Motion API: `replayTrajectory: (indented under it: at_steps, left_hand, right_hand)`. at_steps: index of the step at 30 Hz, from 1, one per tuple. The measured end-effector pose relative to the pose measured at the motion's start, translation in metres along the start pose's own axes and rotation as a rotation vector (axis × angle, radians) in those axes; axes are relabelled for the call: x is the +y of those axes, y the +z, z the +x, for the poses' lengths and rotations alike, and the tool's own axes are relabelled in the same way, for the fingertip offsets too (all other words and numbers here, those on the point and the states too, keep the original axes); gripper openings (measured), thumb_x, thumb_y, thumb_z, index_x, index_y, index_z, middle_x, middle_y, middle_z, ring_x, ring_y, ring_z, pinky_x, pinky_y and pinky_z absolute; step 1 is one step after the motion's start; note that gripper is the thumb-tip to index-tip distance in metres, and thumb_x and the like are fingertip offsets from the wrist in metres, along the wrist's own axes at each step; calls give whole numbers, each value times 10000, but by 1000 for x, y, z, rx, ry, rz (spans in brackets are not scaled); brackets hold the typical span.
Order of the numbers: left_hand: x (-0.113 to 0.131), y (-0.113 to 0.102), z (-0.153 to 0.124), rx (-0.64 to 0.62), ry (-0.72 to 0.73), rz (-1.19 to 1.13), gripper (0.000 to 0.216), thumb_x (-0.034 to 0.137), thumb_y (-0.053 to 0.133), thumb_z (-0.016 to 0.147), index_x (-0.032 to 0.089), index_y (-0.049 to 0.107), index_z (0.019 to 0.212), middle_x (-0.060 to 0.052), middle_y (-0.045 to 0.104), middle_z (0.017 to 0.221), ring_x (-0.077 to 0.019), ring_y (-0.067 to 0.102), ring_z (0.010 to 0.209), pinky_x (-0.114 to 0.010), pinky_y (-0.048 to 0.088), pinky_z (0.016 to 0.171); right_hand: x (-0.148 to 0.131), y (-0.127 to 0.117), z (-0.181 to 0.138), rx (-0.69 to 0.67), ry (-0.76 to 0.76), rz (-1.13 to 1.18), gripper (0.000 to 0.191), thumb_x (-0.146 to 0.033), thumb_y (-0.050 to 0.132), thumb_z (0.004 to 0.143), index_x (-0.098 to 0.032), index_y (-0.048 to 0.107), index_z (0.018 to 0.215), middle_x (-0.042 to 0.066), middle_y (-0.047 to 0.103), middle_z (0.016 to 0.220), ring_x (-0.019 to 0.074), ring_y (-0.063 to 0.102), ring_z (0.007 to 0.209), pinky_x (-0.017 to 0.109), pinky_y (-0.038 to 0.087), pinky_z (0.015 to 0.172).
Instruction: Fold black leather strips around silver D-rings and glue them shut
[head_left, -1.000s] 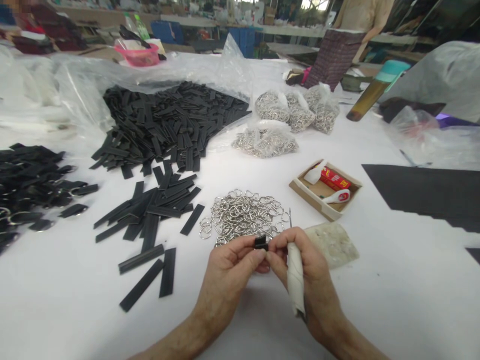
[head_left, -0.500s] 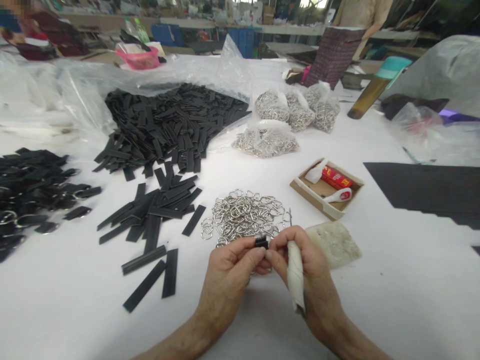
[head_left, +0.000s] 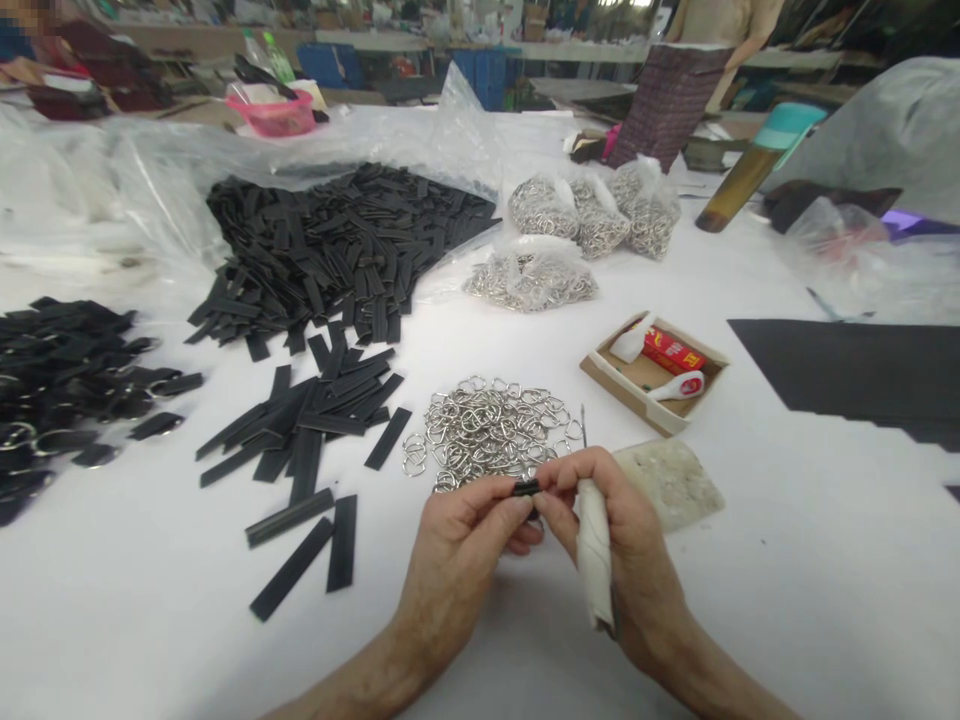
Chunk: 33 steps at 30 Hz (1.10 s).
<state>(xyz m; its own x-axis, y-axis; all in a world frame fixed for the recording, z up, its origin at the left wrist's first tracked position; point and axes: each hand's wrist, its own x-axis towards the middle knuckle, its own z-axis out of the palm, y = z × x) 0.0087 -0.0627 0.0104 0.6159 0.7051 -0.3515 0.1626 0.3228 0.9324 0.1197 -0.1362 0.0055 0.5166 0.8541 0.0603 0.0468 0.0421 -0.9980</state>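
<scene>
Between the fingertips of my left hand (head_left: 469,535) and my right hand (head_left: 611,520) is a small folded black strip (head_left: 526,487), pinched from both sides. Tucked in my right hand is an awl with a pale wrapped handle (head_left: 595,560); its thin metal tip points away past my knuckles. Just beyond my fingers lies a heap of silver D-rings (head_left: 495,425). Loose black strips (head_left: 304,430) are scattered to the left of it. Whether a ring sits inside the folded strip is hidden by my fingers.
A large pile of black strips (head_left: 337,240) rests on clear plastic at the back left. Strips fitted with rings (head_left: 67,390) lie far left. Bagged rings (head_left: 529,280), a small cardboard box (head_left: 630,385), a waxy block (head_left: 671,485) and a bottle (head_left: 757,165) stand to the right.
The black strip has turned between my fingertips and now lies flatter and more level. Both hands stay in nearly the same place, with the awl still in my right hand.
</scene>
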Motion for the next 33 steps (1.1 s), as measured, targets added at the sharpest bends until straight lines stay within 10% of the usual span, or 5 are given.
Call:
replayTrajectory:
  at_steps: [11, 16, 33]
  left_hand:
    - [5, -3, 4, 60, 248, 264, 143, 216, 591, 813, 172, 692, 722, -39, 601, 913, -107, 537, 669, -199, 444, 567]
    - [5, -2, 6, -105, -40, 64, 170, 255, 559, 831, 156, 691, 870, 11, 589, 533, -104, 506, 447, -196, 436, 431]
    - [1, -1, 6, -97, -110, -170, 144, 215, 602, 814, 120, 708, 837, -66, 723, 777, -184, 671, 746, -279, 551, 674]
  right_hand:
    - [15, -5, -6, 36, -31, -176, 106, -154, 560, 831, -225, 483, 819, 0, 608, 818, 142, 579, 727, 198, 423, 530]
    - [3, -2, -1, 86, -13, -124, 129, -155, 582, 800, -226, 485, 754, 2, 594, 807, 149, 576, 725, 207, 451, 546]
    - [6, -1, -3, 45, 100, -137, 89, -226, 561, 826, -226, 478, 794, -48, 510, 607, 114, 486, 514, 200, 421, 466]
